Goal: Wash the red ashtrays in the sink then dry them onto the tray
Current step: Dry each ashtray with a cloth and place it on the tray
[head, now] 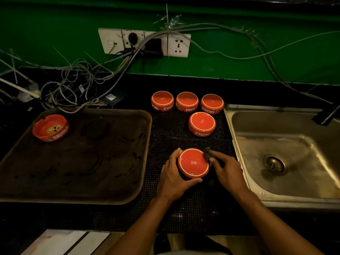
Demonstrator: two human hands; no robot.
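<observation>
At the far left a dark tangle of cables (73,85) lies on the black counter (184,83), and in front of it sits the wide brown tray (117,181), bare except for one red ashtray (51,127) standing right way up in its back left corner. Just right of the tray, a black ribbed mat (191,208) carries the rest: three upturned ashtrays in a row at the back (187,101), a fourth upside down (202,124) just in front of them, and a fifth, also base up (193,163), nearest the person. The left hand (173,178) cups this nearest ashtray from its left side, fingers curled round the wall and thumb under the near edge, holding it steady. The right hand (227,171) is closed on a small dark cloth (207,153) and presses it against the right rim of the same ashtray, so this looks like the drying step. The point that matters for the next move: the tray lies to the left of the held ashtray, on the left hand's side, with open room across most of its floor, while the sink (285,144) with its drain (275,163) lies to the right, beyond the cloth hand. I judge the left hand the natural one to carry the piece across, with the mat's left edge and the tray's raised rim between.
</observation>
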